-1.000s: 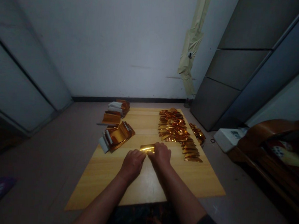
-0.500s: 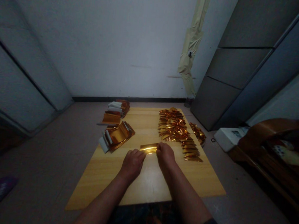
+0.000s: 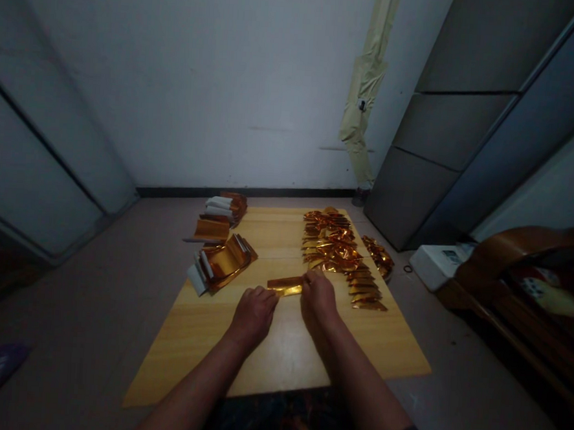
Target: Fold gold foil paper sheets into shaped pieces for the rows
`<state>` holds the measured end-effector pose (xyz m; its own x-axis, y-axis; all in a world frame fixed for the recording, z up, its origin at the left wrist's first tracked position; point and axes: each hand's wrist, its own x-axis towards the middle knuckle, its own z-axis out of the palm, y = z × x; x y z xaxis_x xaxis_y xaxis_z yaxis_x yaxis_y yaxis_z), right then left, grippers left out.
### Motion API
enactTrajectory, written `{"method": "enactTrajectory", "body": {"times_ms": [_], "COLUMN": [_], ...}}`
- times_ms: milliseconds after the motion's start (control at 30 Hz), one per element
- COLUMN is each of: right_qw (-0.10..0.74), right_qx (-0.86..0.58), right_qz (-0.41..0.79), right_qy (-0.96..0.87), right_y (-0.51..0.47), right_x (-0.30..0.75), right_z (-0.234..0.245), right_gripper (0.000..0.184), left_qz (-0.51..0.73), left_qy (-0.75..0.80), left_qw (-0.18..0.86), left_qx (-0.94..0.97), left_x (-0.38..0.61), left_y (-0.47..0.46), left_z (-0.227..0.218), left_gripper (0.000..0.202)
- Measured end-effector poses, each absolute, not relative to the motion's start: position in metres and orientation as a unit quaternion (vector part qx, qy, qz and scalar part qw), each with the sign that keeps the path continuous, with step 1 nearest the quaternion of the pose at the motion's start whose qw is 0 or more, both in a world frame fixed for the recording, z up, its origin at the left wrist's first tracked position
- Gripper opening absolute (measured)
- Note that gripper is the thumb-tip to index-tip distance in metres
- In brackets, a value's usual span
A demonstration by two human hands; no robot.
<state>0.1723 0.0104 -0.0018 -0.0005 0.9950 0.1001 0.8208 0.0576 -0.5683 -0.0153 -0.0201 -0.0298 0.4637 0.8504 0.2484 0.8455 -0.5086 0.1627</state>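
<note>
A strip of shiny gold foil paper (image 3: 286, 286) stretches between my two hands, low over the wooden table (image 3: 278, 364). My left hand (image 3: 255, 313) grips its left end, fingers closed. At the other end, my right hand (image 3: 319, 296) pinches the paper between thumb and fingers. The strip shows a crease along its length, with a darker far part and a bright near part. To the left lies a pile of gold foil sheets (image 3: 228, 260) with pale backs. Right of my right hand stand rows of folded gold foil pieces (image 3: 331, 240).
Another stack of foil paper (image 3: 222, 206) sits at the table's far left corner. More folded foil pieces (image 3: 378, 256) lie beyond the right edge. A white box (image 3: 439, 266), a wooden seat (image 3: 519, 307) and a grey fridge (image 3: 447, 140) stand to the right. A wall closes the far side.
The gold paper has gone from a smoothly curved strip to a flatter, creased one with a darker far part. Both hands keep their grip in nearly the same place.
</note>
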Motion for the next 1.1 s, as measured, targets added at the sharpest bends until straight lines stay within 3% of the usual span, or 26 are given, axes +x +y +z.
{"method": "enactTrajectory", "body": {"times_ms": [133,467,767,933,1100], "right_qw": [0.197,0.16,0.111,0.143,0.19], "right_qx": [-0.595,-0.659,-0.71,-0.725,-0.71], "right_qz": [0.212,0.227,0.177,0.193,0.216], "right_qy": [-0.749,-0.699,-0.672,-0.645,-0.642], "right_y": [0.013,0.017,0.023,0.025,0.025], "right_x": [0.152,0.143,0.124,0.133,0.145], "right_z": [-0.007,-0.009,-0.015,-0.019,-0.021], "right_gripper": [0.026,0.021,0.022,0.012,0.015], "left_qz": [0.14,0.172,0.186,0.179,0.169], "left_qy": [0.51,0.671,0.707,0.696,0.675], "left_qw": [0.025,0.095,0.125,0.136,0.121], "left_qx": [0.848,0.715,0.671,0.682,0.708], "left_x": [-0.011,-0.004,-0.008,-0.012,-0.019], "left_y": [-0.019,0.006,0.01,0.01,0.01], "left_z": [-0.022,-0.023,-0.026,-0.03,-0.034], "left_gripper": [0.025,0.013,0.007,0.011,0.018]}}
